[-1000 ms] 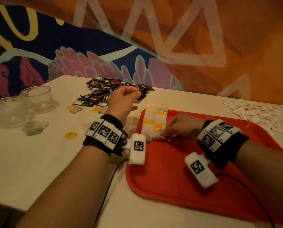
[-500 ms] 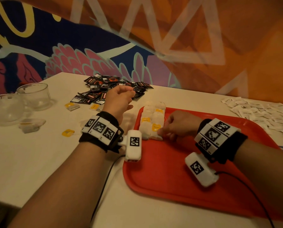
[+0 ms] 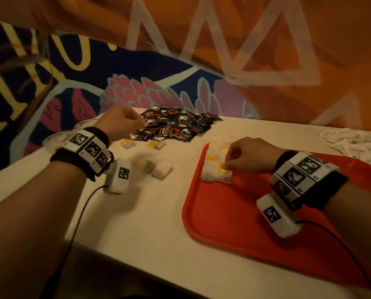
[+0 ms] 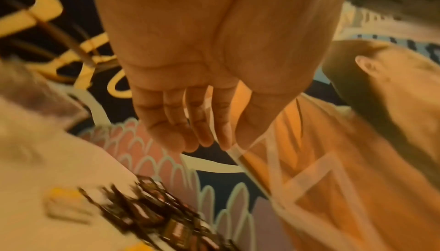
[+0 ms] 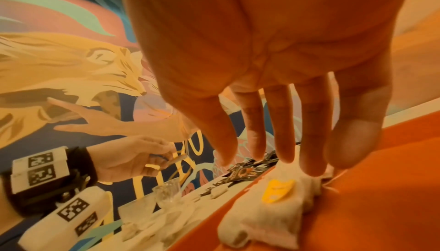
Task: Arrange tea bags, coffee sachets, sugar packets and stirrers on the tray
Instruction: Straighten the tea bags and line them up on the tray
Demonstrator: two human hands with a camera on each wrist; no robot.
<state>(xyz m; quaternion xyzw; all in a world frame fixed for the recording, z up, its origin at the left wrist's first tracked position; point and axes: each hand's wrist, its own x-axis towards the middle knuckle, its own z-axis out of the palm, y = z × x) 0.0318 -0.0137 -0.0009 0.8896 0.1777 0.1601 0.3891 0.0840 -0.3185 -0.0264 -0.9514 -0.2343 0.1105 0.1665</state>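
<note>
The left hand (image 3: 119,121), loosely curled and holding nothing I can see, should pick one loose tea bag (image 3: 161,169) from the desk (image 3: 137,223), while the right hand (image 3: 248,155) — fingertips on the tea bag row (image 3: 216,169) at the red tray (image 3: 234,234)'s far-left corner — keeps it straight.

Red tray (image 3: 234,223) on a cream table (image 3: 147,212). White tea bags (image 3: 214,173) carry yellow tags (image 5: 277,189). The sachets (image 3: 176,126) are black with red and white print — the packets (image 3: 357,143) plain white. Wristbands (image 3: 87,145) show black-and-white square codes.
</note>
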